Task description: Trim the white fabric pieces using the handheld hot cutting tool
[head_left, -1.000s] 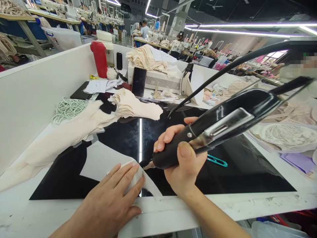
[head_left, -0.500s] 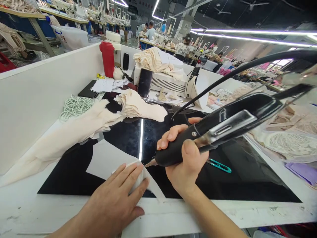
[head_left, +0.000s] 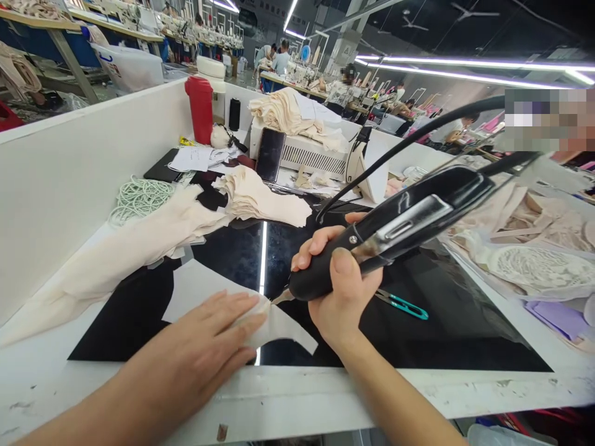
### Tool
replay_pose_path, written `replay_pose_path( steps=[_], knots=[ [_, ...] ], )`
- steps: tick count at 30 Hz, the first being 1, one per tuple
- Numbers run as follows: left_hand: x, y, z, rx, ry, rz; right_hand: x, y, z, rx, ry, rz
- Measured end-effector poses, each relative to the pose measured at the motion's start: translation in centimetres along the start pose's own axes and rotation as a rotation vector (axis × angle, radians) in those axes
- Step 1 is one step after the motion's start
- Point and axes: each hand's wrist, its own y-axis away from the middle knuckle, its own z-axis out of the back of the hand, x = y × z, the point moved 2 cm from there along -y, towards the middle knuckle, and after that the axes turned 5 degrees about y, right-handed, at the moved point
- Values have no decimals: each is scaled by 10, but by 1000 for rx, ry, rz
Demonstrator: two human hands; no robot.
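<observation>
My right hand [head_left: 341, 291] is wrapped around a black corded hand tool [head_left: 320, 272] with a long metal lever on its side. Its narrow metal tip points down-left and meets the edge of a small pale fabric piece [head_left: 260, 303]. My left hand [head_left: 199, 341] lies flat, its fingers stretched out over that fabric and partly covering it. Under the fingers, a white panel [head_left: 195, 288] spreads across a glossy black board [head_left: 288, 260], its narrow end pointing right. Teal thread snips [head_left: 404, 305] rest on the board, right of my right wrist.
Cream fabric pieces [head_left: 264, 198] are stacked behind my hands, with a long cream fabric strip [head_left: 106, 257] and green cord [head_left: 142, 199] at left. A phone [head_left: 270, 155] leans on a vented box [head_left: 313, 164]. Lace garments [head_left: 525, 260] lie at right. People work farther back.
My left hand has turned and flattened, its fingers now closer together. The panel's narrow end has swung away from me and to the right. The tool tip stays at the fabric edge.
</observation>
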Motion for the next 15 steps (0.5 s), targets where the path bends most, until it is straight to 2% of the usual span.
replay_pose_path(
  steps=[4,8,12,15],
  knots=[
    [15,6,1,44,-32,-21,-4,-15,6,-60,34,-4],
    [13,8,-8,101,-90,40,4,-25,12,-130,42,-25],
    [3,1,-10,138,-142,90,24,-16,18,-113,22,-46],
    [-4,-8,-5,159,-186,48,37,-1,22,-83,1,-58]
  ],
)
